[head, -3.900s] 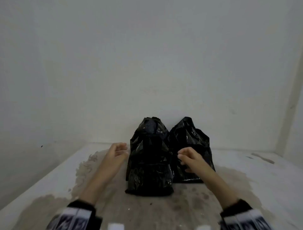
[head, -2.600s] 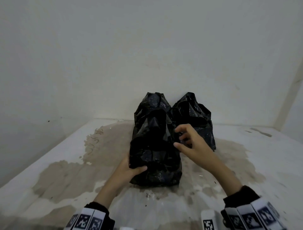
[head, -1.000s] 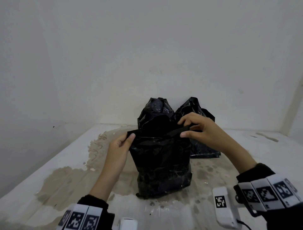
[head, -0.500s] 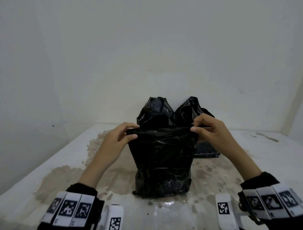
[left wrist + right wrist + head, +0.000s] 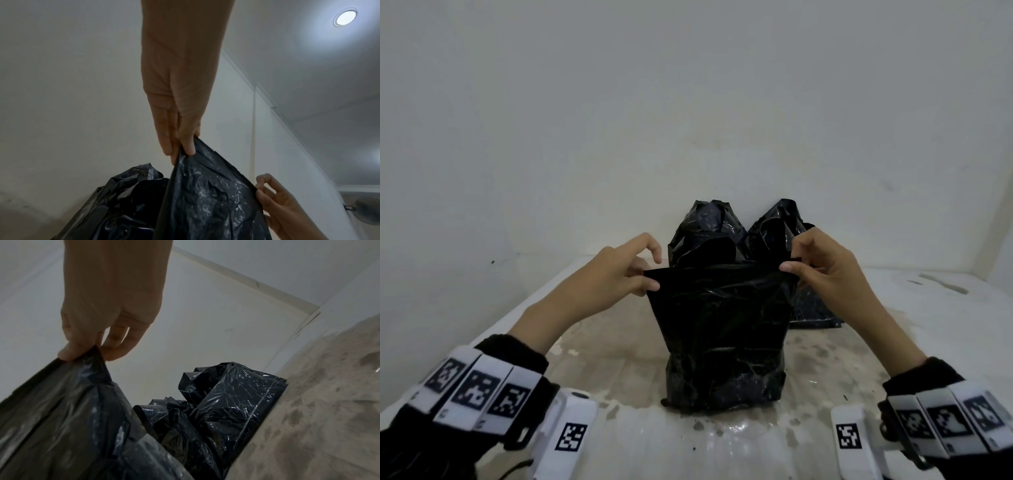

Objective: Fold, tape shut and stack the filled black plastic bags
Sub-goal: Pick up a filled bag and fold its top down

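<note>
I have my left hand pinching the left corner of the front bag at its top edge, thumb on the near face and fingers behind, and my right hand pinching the right corner the same way, so the mouth is drawn flat and taut between them; the left wrist view shows thumb and fingers pressed together on the plastic, and the right wrist view shows the same on its side. The front bag stands upright on the stained white surface, its filled lower half bulging and its upper part pulled into a straight line. I judge this to be the start of the fold on this bag: the top is flattened, but it is not yet turned over, and I see no tape on it. Behind the front bag, touching or nearly touching it, stand two more black bags, one behind its left part and one behind its right part, both with crumpled tops against the wall. I cannot tell whether those two are taped. Nothing is stacked, and no tape roll shows in any view, so folding, taping and stacking all seem left to do
</note>
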